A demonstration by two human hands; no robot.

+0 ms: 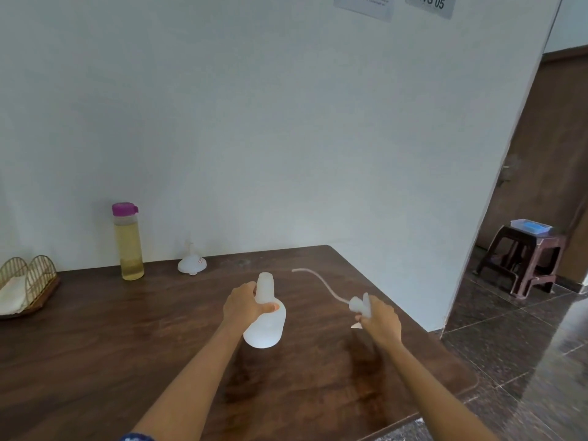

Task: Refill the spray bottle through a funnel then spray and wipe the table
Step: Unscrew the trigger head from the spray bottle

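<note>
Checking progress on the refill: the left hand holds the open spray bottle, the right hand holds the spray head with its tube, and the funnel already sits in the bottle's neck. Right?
Not quite. The head view shows the funnel upside down on the table by the wall, not in the spray bottle. The left hand does hold it, and the right hand the spray head.

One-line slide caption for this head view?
Left hand grips the open spray bottle; right hand holds the removed sprayer head; funnel waits by the wall.

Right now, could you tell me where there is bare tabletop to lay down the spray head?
Bare wood lies right of the spray bottle, under the right hand holding the spray head, out to the table edge. The near left is bare too. The back left is crowded: napkin holder, refill bottle, funnel.
</note>
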